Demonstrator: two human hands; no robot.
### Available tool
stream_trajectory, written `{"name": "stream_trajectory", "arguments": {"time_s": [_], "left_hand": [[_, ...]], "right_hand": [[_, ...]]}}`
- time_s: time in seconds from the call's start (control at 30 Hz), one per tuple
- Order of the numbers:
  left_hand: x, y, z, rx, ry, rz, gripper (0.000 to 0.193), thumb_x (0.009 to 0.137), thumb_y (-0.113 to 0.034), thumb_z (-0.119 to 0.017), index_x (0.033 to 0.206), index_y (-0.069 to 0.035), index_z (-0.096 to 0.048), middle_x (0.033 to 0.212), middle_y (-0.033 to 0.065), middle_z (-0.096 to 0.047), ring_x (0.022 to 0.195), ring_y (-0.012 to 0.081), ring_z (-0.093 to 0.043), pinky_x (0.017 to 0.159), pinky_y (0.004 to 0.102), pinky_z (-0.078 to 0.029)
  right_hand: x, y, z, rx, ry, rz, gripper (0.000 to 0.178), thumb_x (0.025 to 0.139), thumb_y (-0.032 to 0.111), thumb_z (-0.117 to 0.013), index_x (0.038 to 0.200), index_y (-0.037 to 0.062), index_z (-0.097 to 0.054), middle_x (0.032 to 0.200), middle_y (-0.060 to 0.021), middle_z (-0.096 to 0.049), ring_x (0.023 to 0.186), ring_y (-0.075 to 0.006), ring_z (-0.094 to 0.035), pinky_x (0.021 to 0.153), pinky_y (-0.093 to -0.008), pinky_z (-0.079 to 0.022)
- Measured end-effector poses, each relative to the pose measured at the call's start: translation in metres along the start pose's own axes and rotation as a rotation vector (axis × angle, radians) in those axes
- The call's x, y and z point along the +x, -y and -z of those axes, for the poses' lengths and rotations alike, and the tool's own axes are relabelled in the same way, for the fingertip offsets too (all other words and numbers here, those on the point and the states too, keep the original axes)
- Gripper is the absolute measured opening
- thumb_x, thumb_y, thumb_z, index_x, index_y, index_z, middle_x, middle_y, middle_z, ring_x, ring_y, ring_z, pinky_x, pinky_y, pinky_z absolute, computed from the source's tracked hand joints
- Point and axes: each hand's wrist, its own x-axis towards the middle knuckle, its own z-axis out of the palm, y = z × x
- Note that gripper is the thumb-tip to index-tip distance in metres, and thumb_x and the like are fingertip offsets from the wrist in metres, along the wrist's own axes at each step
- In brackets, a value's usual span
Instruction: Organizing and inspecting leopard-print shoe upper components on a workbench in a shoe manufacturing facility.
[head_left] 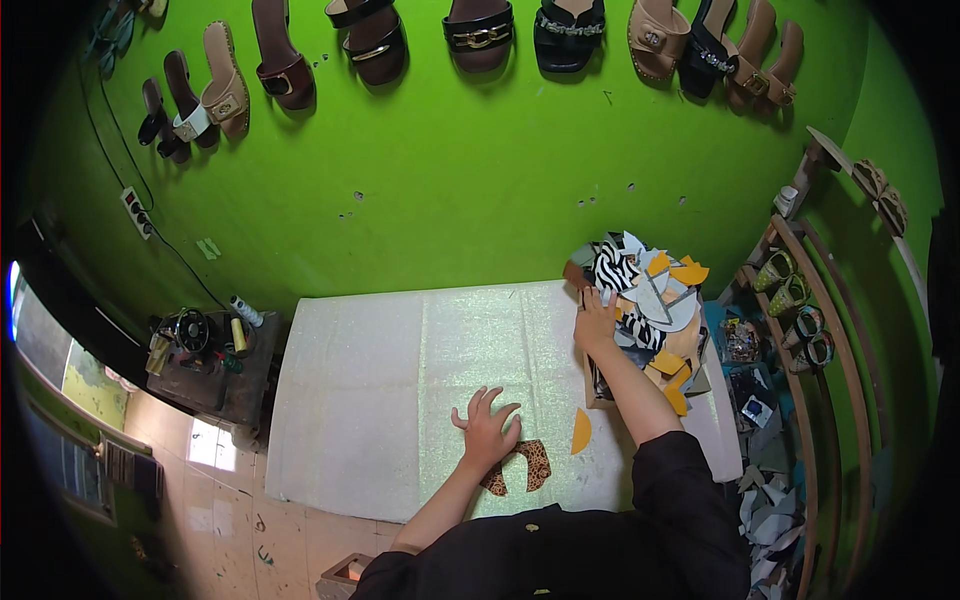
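My left hand (pixel 487 430) hovers over or rests on the white-covered table (pixel 350 400), fingers spread, holding nothing. Just beside its palm lies a curved leopard-print cut piece (pixel 537 466), partly covered by that hand. At the right of the table, my right hand (pixel 597 322) reaches to the left side of a heaped pile of material scraps (pixel 660 300), fingers stretched out against it. White, yellow, grey and zebra-print bits make up the pile, which sits in a box whose rim is mostly hidden. A yellow half-round piece (pixel 581 431) lies between my forearms.
Sandals (pixel 480 35) hang along the green wall (pixel 450 180). A sewing machine (pixel 190 330) and thread cones (pixel 240 335) stand at the left. At the right are a wooden rack (pixel 820 350) with sandals and scraps heaped on the floor (pixel 770 520). A power strip (pixel 137 212) is on the wall.
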Motion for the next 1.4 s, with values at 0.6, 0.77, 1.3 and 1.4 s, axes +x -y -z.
{"name": "stream_trajectory", "arguments": {"time_s": [0.6, 0.77, 1.3, 1.4], "left_hand": [[0.025, -0.009, 0.018, -0.108, -0.110, 0.031, 0.015, 0.075, -0.022, -0.065, 0.090, -0.021, -0.069, 0.119, 0.0053, -0.052, 0.123, 0.0269, -0.039, 0.099, 0.0567, -0.012], [0.047, -0.017, 0.028, -0.169, -0.132, 0.003, 0.016, 0.076, -0.021, -0.064, 0.092, -0.019, -0.068, 0.117, 0.0057, -0.052, 0.122, 0.0258, -0.040, 0.100, 0.0539, -0.014], [0.082, -0.074, 0.038, -0.653, 0.072, -0.141, 0.050, 0.079, -0.028, -0.070, 0.122, -0.008, -0.054, 0.125, 0.0167, -0.049, 0.119, 0.0297, -0.046, 0.103, 0.0400, -0.033], [0.079, -0.083, 0.028, -1.237, 0.634, -0.029, 0.051, 0.082, -0.031, -0.069, 0.120, 0.000, -0.054, 0.117, 0.0117, -0.056, 0.110, 0.0190, -0.052, 0.097, 0.0315, -0.039]], "right_hand": [[0.016, -0.058, 0.080, 0.899, -0.358, -0.398, 0.019, 0.078, 0.014, -0.059, 0.094, 0.0082, -0.068, 0.092, -0.0076, -0.066, 0.082, -0.0205, -0.061, 0.094, -0.0479, -0.029], [0.013, -0.090, 0.136, 1.152, -0.571, -0.410, 0.017, 0.074, -0.002, -0.059, 0.087, 0.0039, -0.067, 0.081, -0.0063, -0.063, 0.069, -0.0144, -0.058, 0.075, -0.0296, -0.043], [-0.128, -0.094, 0.182, 1.656, -0.115, 0.167, 0.013, 0.071, -0.007, -0.068, 0.081, 0.0017, -0.070, 0.091, -0.0063, -0.062, 0.090, -0.0160, -0.058, 0.083, -0.0275, -0.046], [-0.155, -0.076, 0.172, 1.906, 0.040, 0.222, 0.011, 0.071, -0.003, -0.073, 0.081, 0.0017, -0.070, 0.097, -0.0067, -0.060, 0.086, -0.0144, -0.059, 0.076, -0.0241, -0.048]]}}
